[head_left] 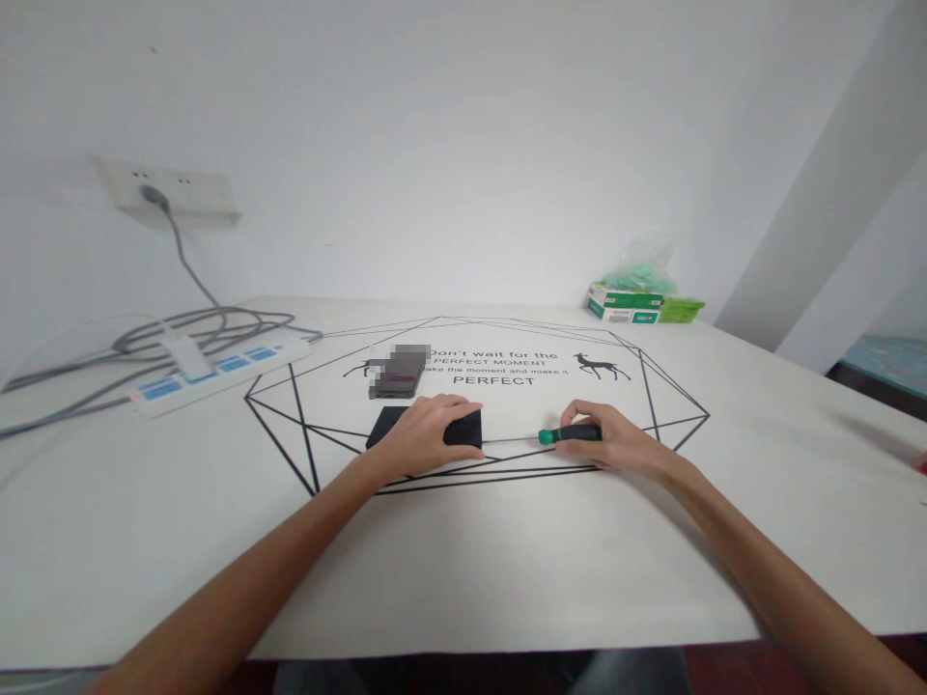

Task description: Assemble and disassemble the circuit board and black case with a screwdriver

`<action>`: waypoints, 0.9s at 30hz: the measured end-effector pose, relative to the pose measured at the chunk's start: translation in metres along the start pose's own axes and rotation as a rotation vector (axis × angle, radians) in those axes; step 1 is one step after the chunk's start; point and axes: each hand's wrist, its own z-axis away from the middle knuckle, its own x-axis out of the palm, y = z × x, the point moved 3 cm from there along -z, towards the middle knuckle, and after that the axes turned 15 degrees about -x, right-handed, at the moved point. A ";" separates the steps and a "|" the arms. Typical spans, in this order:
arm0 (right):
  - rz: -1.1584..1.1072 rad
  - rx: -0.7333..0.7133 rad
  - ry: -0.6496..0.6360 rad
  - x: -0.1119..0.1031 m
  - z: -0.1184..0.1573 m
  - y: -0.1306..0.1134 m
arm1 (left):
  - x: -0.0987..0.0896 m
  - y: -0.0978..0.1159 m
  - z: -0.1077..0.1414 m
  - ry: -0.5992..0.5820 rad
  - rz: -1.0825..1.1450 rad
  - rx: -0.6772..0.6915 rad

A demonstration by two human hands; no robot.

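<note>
White worktop (507, 569). Toward its front edge, the left hand (424, 430) grasps a black box (467, 429); the right hand (615, 436) grips a screwdriver (548, 437).

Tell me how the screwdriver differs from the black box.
The screwdriver is long and slim; the black box is broad and blocky. The screwdriver shows green; the box looks all black. The right hand holds the screwdriver, the left hand the box. Both show black.

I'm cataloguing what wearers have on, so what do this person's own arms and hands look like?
The ungloved left hand and ungloved right hand lead to a slender left forearm and right forearm, both sleeveless as far as visible. I see no watch or bracelet.
</note>
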 end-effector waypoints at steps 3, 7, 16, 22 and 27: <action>0.149 -0.053 0.023 -0.003 -0.003 0.004 | -0.001 0.002 0.001 -0.014 -0.007 -0.013; 0.270 -0.150 0.042 -0.003 -0.005 0.004 | -0.001 0.001 0.001 -0.018 -0.011 -0.008; 0.198 -0.061 0.043 -0.004 -0.002 0.007 | -0.002 0.003 0.001 -0.014 -0.007 -0.005; 0.188 -0.099 0.024 -0.001 -0.003 0.004 | -0.003 0.003 0.001 -0.024 -0.011 -0.006; 0.148 -0.048 0.027 -0.002 -0.001 0.003 | -0.003 0.003 0.001 -0.019 -0.013 -0.001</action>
